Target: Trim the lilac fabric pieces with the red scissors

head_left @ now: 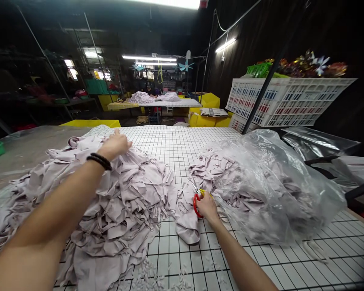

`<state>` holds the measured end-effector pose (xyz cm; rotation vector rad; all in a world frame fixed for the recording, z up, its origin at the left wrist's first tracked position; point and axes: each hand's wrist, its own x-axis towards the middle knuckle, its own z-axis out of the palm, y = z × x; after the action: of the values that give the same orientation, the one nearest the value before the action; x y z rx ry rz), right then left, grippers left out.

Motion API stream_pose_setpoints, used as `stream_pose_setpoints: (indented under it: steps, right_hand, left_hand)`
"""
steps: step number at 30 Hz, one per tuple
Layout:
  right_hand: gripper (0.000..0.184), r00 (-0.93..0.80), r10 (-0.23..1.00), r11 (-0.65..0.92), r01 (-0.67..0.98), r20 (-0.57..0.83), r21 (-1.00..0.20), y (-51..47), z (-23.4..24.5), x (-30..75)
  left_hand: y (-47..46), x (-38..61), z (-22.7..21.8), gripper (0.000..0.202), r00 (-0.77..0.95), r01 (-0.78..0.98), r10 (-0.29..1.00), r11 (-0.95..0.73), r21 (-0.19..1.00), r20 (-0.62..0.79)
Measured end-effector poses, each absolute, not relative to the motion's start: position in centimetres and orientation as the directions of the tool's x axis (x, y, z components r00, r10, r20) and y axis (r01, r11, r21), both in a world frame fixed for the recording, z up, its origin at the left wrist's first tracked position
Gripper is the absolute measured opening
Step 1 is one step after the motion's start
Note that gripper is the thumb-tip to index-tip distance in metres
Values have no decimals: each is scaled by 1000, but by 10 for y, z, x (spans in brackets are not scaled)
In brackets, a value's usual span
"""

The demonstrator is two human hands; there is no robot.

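In the head view, the right hand is gripping scissors, blades pointing toward the worktop's far edge; the left hand's hold is unclear.

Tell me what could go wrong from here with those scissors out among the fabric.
The right hand holds the scissors with their blades close to loose fabric, so a careless snip might nick it. The big left pile, where the left hand is, lies close to that fabric, so the two could get mixed. Small pale scraps near the big left pile might cling to it.
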<state>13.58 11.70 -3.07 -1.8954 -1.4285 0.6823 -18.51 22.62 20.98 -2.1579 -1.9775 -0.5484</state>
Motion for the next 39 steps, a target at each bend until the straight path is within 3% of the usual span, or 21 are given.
stream_pose_setpoints:
  steps: [3,7,9,12,14,17,21,25,31,33,37,39]
  right_hand:
    - [18,240,971,-146,569,-7,-809,137,-29,129]
    - [19,120,993,-46,458,10,-888,122,-19,134]
    - [25,53,998,3,392,26,-920,99,-5,140]
    - [27,-123,992,41,223,14,-974,53,24,148]
    - [25,-298,953,-18,112,-51,-994,24,42,154]
    - [26,-369,920,-111,85,-135,-990,-6,57,166]
    - [25,-315,927,-185,93,-205,-978,-21,50,188]
    - [22,-296,909,-229,233,-293,-945,-18,28,193]
    - [16,-293,919,-174,294,-262,-940,-7,22,184]
    - [17,-294,926,-164,257,-239,-952,-3,29,185]
    - [18,-303,934,-128,205,-187,-970,1,43,186]
    - [18,-283,944,-115,193,-168,-974,2,46,185]
  left_hand:
    - [204,-150,163,42,78,982,929,-134,132,363]
    - [167,-96,84,36,466,771,878,-462,437,107]
    - [155,-70,54,45,605,648,792,-551,525,84]
    - [144,-29,29,51,759,451,618,-726,519,206]
    - [137,-8,26,40,833,314,479,-820,478,276]
    - [125,1,30,25,892,246,378,-866,434,248]
    - [106,-37,34,9,865,402,493,-792,460,94]
    - [80,-89,30,16,808,474,589,-679,560,30]
    - [59,-120,27,10,771,551,633,-602,578,-76]
    - [56,-117,28,20,754,541,657,-623,565,1]
    - [43,-92,21,69,748,476,645,-687,549,158]
    - [35,-75,12,77,702,481,681,-668,567,207]
